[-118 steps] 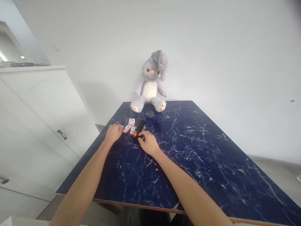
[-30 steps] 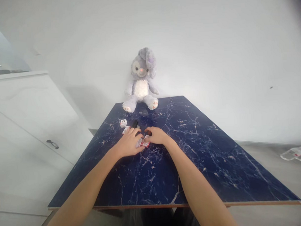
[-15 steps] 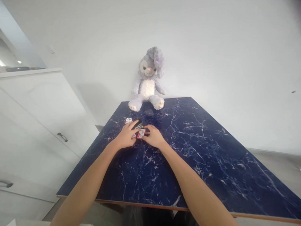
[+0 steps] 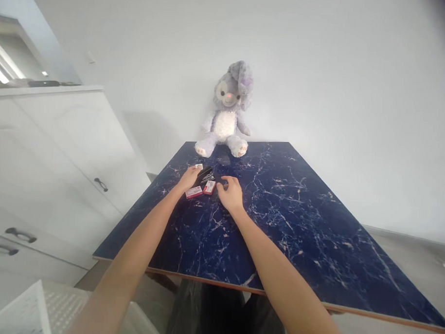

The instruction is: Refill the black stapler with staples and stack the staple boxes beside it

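Note:
My left hand (image 4: 190, 178) has its fingers closed at a small white box (image 4: 199, 166) on the left of the group; the fingertips partly hide it. My right hand (image 4: 230, 192) rests on the table just right of the group, fingers curved, thumb and forefinger apart, nothing between them. Between the hands lie a black item with shiny silver strips (image 4: 206, 175), its kind unclear, and a small red and white box (image 4: 209, 187). Another red and white box (image 4: 194, 192), longer, lies below my left hand.
The dark blue marbled table (image 4: 279, 227) stands against a white wall. A grey-lilac plush toy (image 4: 224, 123) sits at its far edge. White cabinets (image 4: 62, 156) with dark handles are on the left, and a white perforated basket (image 4: 57, 302) is at lower left.
My left hand has moved off the red and white boxes toward the small white box. My right hand has let go of the small red and white box and drawn right. The view has shifted slightly.

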Demonstrator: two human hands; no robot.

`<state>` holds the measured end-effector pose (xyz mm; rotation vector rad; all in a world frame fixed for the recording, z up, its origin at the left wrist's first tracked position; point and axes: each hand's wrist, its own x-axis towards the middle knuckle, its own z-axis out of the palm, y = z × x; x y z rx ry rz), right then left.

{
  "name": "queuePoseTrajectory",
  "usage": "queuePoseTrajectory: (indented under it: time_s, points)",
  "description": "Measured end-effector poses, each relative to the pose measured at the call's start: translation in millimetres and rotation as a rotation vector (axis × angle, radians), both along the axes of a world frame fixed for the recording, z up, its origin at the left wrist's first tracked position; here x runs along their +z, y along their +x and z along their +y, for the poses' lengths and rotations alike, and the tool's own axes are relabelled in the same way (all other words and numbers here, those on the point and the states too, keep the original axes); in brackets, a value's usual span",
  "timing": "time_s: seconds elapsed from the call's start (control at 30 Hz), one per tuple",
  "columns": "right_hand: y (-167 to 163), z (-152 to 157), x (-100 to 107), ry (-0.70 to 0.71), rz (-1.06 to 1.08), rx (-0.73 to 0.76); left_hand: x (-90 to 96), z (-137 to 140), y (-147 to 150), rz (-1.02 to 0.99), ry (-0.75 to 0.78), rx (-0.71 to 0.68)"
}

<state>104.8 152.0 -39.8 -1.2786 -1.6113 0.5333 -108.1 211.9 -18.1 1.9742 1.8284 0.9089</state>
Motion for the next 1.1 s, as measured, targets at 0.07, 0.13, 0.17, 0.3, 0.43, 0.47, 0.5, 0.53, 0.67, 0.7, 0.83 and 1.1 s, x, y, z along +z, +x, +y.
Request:
queuePoseTrajectory:
  time_s: [0.07, 0.13, 0.17, 0.3, 0.43, 0.47, 0.5, 0.53, 0.67, 0.7, 0.83, 1.1]
  points:
    - [13, -2, 0, -0.063, 0.052, -0.05, 2.5, -4, 6, -0.063, -0.03, 0.014]
    - [29, -6, 1, -0.092, 0.054, -0.02, 3.0, -13, 12, -0.088, -0.046, -0.008]
    - [38, -8, 1, -0.1, 0.049, 0.009, 2.8, -20, 16, -0.098, -0.053, -0.029]
    - [64, -11, -1, -0.192, 0.124, 0.071, 2.8, -49, 34, -0.093, -0.09, -0.208]
    - [65, -8, -3, -0.2, 0.302, 0.09, 2.3, -61, 48, -0.201, -0.104, -0.339]
    - [64, -7, -3, -0.191, 0.324, 0.092, 1.0, -60, 49, -0.263, -0.085, -0.303]
    - [62, -7, -2, -0.188, 0.335, 0.095, -0.7, -57, 47, -0.328, -0.061, -0.236]
    - [61, -7, -2, -0.187, 0.34, 0.097, -2.7, -54, 45, -0.385, -0.038, -0.149]
    - [58, -8, 0, -0.157, 0.321, 0.108, -8.8, -34, 30, -0.463, -0.027, 0.099]
    - [58, -8, 1, -0.149, 0.298, 0.1, -8.0, -27, 27, -0.443, -0.044, 0.114]
    - [56, -4, -2, -0.135, 0.179, 0.033, 5.6, 19, 27, -0.274, -0.163, 0.222]
    - [54, 1, -8, -0.101, 0.153, 0.034, 11.2, 53, 64, -0.029, -0.247, -0.051]
